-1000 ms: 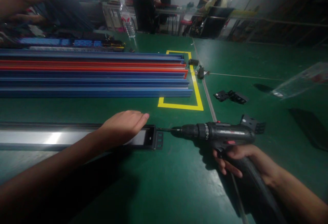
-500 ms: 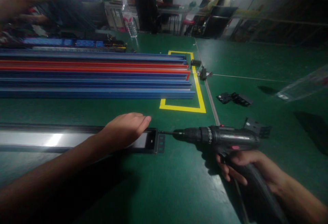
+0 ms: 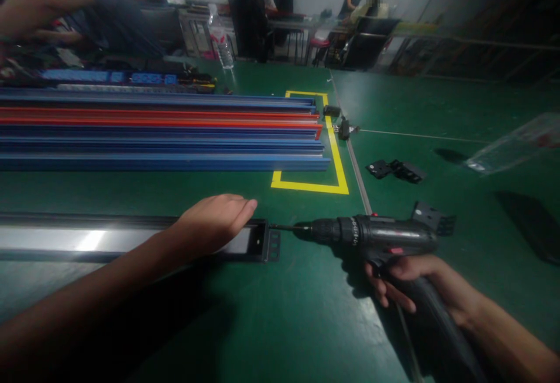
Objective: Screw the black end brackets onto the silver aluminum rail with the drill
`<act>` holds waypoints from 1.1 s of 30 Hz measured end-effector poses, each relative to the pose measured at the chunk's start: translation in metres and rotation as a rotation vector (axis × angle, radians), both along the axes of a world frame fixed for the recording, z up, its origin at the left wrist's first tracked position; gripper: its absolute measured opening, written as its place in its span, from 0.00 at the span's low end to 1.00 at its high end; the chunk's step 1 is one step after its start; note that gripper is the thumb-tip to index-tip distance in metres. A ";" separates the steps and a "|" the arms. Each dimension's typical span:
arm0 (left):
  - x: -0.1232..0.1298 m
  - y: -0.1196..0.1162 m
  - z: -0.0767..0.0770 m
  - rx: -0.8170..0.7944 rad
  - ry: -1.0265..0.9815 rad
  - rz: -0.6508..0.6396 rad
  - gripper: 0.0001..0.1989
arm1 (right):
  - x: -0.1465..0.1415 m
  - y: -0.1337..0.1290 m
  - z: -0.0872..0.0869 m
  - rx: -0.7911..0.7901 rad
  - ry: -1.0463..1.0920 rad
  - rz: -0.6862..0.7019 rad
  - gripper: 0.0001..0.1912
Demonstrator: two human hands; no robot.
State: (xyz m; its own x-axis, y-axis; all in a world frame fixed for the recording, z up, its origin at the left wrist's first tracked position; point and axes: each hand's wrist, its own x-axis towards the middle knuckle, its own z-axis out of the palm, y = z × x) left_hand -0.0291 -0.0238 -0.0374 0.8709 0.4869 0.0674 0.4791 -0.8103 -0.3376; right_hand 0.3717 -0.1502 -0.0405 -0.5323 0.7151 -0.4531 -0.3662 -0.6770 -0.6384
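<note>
A long dark-edged metal channel (image 3: 131,237) lies across the table from the left, with a dark perforated end plate (image 3: 273,246) at its right end. My left hand (image 3: 219,219) is closed over the channel close to that end, its fingers mostly hidden on the far side. In my right hand (image 3: 406,278) is a black power drill (image 3: 389,234), held by its handle. Its long bit (image 3: 286,228) points left, and the tip meets the end of the channel.
Several blue and red rails (image 3: 175,138) lie side by side beyond, ending inside yellow tape (image 3: 310,187). Black brackets (image 3: 396,170) lie to the right, near a clear plastic bottle (image 3: 516,143) on its side. Another bottle (image 3: 221,41) stands at the back. A co-worker's arm (image 3: 44,3) shows at upper left.
The view has shifted slightly. My left hand stays on the channel, and the drill bit's tip remains at its end.
</note>
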 end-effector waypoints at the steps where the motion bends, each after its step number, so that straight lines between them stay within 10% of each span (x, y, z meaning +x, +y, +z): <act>1: 0.000 0.000 0.000 0.002 -0.003 -0.006 0.19 | 0.000 0.000 0.000 0.006 0.001 0.001 0.18; 33: 0.010 0.000 0.014 -0.345 -0.058 0.229 0.22 | -0.002 0.000 0.003 0.014 -0.073 0.002 0.17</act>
State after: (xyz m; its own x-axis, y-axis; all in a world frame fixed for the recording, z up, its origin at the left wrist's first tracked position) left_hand -0.0194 -0.0234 -0.0230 0.7367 0.6705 -0.0878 0.6707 -0.7411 -0.0317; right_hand 0.3699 -0.1498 -0.0378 -0.5001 0.7203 -0.4807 -0.3169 -0.6689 -0.6724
